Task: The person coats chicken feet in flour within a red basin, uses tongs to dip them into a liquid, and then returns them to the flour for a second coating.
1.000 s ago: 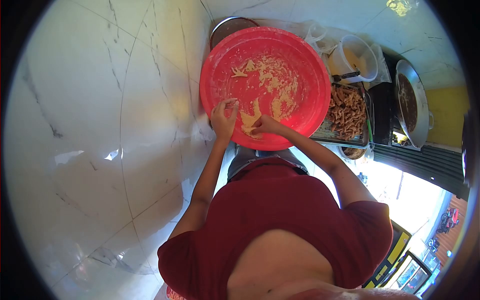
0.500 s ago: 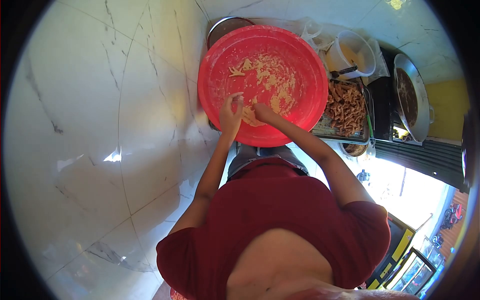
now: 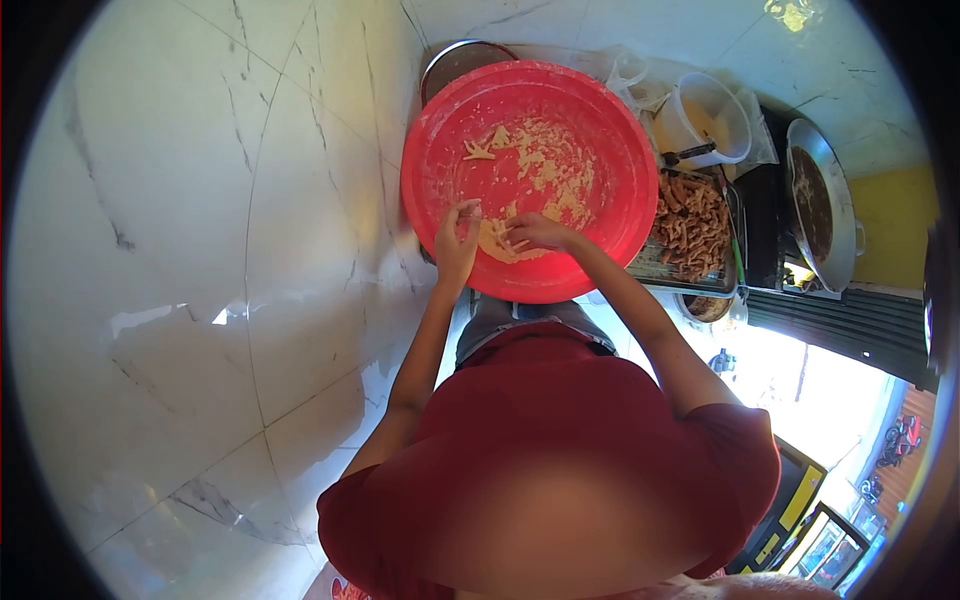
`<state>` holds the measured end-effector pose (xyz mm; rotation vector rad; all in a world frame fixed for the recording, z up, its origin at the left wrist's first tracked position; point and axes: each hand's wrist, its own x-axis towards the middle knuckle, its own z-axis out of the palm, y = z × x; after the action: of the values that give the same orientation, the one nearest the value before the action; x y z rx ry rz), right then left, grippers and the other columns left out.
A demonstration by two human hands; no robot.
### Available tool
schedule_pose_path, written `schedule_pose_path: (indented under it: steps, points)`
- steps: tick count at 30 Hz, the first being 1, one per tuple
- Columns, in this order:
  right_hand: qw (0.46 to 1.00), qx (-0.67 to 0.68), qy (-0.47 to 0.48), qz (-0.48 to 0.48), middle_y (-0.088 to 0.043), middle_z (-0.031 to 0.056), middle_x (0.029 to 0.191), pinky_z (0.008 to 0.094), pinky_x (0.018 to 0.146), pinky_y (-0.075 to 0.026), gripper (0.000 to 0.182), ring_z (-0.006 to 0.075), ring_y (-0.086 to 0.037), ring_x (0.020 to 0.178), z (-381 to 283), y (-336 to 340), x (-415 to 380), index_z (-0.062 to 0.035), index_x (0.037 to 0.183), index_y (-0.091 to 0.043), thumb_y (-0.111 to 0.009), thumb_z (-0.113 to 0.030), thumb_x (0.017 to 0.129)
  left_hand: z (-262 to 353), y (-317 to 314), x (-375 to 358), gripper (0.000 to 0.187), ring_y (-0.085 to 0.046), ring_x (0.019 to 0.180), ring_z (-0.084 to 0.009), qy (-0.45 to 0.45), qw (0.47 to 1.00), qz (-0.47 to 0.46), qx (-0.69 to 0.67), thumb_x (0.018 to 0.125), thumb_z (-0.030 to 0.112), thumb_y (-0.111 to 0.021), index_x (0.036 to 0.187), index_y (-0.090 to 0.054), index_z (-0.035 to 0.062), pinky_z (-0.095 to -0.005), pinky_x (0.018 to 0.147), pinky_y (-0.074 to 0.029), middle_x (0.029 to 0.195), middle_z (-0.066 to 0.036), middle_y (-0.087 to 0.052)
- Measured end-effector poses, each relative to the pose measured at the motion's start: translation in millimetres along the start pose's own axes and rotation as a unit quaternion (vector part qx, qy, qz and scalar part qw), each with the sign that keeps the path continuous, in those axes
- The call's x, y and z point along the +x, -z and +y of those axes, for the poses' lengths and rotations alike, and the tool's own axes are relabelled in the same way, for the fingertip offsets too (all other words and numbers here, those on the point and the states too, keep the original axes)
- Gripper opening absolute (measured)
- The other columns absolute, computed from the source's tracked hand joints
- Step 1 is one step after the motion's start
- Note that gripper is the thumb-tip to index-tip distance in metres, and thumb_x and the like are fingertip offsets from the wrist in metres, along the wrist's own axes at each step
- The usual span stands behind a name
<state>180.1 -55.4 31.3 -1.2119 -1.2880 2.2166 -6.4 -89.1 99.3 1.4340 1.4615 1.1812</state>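
A wide red basin [image 3: 425,150] holds clumpy pale flour [image 3: 550,165] and a few coated pieces. One coated piece [image 3: 479,151] has splayed prongs like a chicken foot. Over the basin's near left side is my left hand [image 3: 458,240], its fingers curved and the thumb apart; flour whitens the fingertips. My right hand [image 3: 540,232] reaches in from the right, fingers spread and pointing left at a floury heap [image 3: 497,245] near the basin's front. Whether its fingertips touch a piece there is hard to see.
Right of the basin, a metal tray [image 3: 660,262] carries browned fried pieces [image 3: 692,225]. Behind it stands a white bucket [image 3: 735,125] of yellowish liquid with a dark handle across the rim. Farther right, a large pan [image 3: 845,215] holds dark oil. A tiled wall [image 3: 330,150] borders the left.
My right hand has gone from closed fingers to spread ones over the floury heap. My left hand stays nearly in place, its fingers slightly more apart. The view has shifted a little.
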Motion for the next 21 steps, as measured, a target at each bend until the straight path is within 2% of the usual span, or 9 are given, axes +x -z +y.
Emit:
schedule_pose_path:
  steps: [1,4,8,11,13,17,21]
  points:
    - [0.997,0.070,0.015,0.001,-0.062,0.0037,0.093,0.0269,0.074,-0.048,0.018,0.0133,-0.059,0.088,-10,-1,-12,-0.0031,0.096,-0.062,-0.057,-0.015,0.084,-1,-2,-2,0.024,-0.059,0.084,-0.0162,0.010,1.000,-0.016,-0.014,0.089,0.019,-0.055,0.108,-0.057,0.0039,-0.0276,0.076,-0.046,0.095,-0.009,-0.061]
    - [0.985,0.158,0.057,0.043,-0.062,0.0019,0.086,0.0236,0.070,-0.047,0.018,0.0094,-0.058,0.079,-35,-12,-37,-0.0040,0.097,-0.062,-0.056,-0.017,0.087,-10,-14,-7,0.030,-0.056,0.091,-0.0138,0.041,0.994,-0.076,-0.068,0.092,0.022,-0.052,0.115,-0.052,0.0027,-0.0266,0.081,-0.044,0.102,-0.009,-0.059]
    - [0.981,0.044,0.131,0.136,-0.061,-0.0006,0.078,0.0220,0.060,-0.043,0.019,0.0053,-0.053,0.068,-28,-3,-44,-0.0043,0.096,-0.063,-0.058,-0.020,0.087,-24,-36,-9,0.035,-0.053,0.100,-0.0123,0.102,0.961,-0.163,-0.199,0.094,0.023,-0.047,0.119,-0.046,-0.0021,-0.0255,0.088,-0.040,0.111,-0.009,-0.056]
    - [0.961,-0.019,0.177,0.211,-0.060,-0.0014,0.076,0.0211,0.057,-0.041,0.021,0.0039,-0.051,0.065,-30,-7,-49,-0.0033,0.095,-0.063,-0.058,-0.021,0.087,-9,-43,-9,0.037,-0.051,0.104,-0.0123,0.121,0.944,-0.239,-0.194,0.095,0.023,-0.046,0.119,-0.046,-0.0048,-0.0254,0.090,-0.038,0.112,-0.008,-0.055]
    - [0.947,-0.019,0.212,0.240,-0.060,-0.0014,0.075,0.0206,0.057,-0.040,0.024,0.0036,-0.051,0.065,-29,-10,-47,-0.0024,0.095,-0.063,-0.058,-0.024,0.088,-14,-48,-4,0.036,-0.053,0.100,-0.0119,0.102,0.943,-0.278,-0.154,0.094,0.024,-0.048,0.117,-0.048,-0.0049,-0.0246,0.088,-0.040,0.108,-0.007,-0.057]
    - [0.951,-0.002,0.239,0.197,-0.059,-0.0010,0.077,0.0208,0.058,-0.042,0.027,0.0042,-0.051,0.064,-49,-19,-69,-0.0025,0.098,-0.061,-0.054,-0.027,0.090,6,-47,-6,0.037,-0.055,0.077,-0.0080,0.075,0.941,-0.243,-0.223,0.091,0.031,-0.053,0.103,-0.059,-0.0035,-0.0220,0.070,-0.042,0.082,-0.004,-0.061]
    - [0.956,0.024,0.239,0.170,-0.058,-0.0006,0.078,0.0238,0.065,-0.044,0.027,0.0065,-0.053,0.070,-54,-16,-77,-0.0030,0.100,-0.060,-0.051,-0.028,0.092,13,-38,-2,0.033,-0.054,0.077,-0.0065,0.068,0.949,-0.264,-0.157,0.090,0.027,-0.055,0.101,-0.060,-0.0029,-0.0221,0.068,-0.042,0.083,-0.006,-0.062]
